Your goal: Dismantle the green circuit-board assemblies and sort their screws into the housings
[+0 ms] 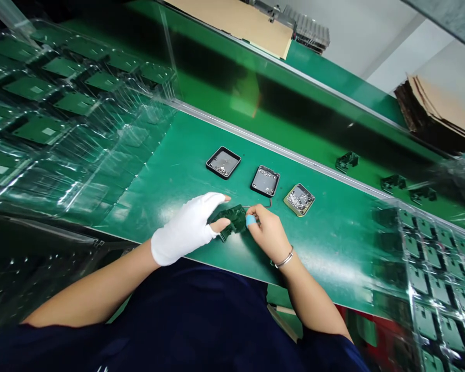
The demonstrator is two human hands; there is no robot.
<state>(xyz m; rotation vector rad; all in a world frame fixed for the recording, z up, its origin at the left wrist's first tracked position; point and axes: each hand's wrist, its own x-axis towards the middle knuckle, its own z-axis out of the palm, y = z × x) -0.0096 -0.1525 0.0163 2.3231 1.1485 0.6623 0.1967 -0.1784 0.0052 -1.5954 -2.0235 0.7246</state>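
My left hand (189,222), in a white glove with bare thumb tip and fingertips, grips a dark green circuit board assembly (234,219) just above the bench's front edge. At the assembly's right end, my right hand (269,230) has its fingers closed together, with a blue wrap on one digit. What those fingers pinch is too small to make out. Beyond the hands are a black square dish (223,161) and a second dark dish (266,180), both with small metal pieces inside. A yellowish-rimmed dish (299,200) also contains small shiny pieces. A thin bent rod (270,202) lies by the second dish.
Clear plastic trays with green boards (39,129) cover the left side. Another tray of boards (434,258) stands at the right. Several dark green assemblies (347,161) sit along the back right. Stacked cardboard (442,108) is on the upper shelf.
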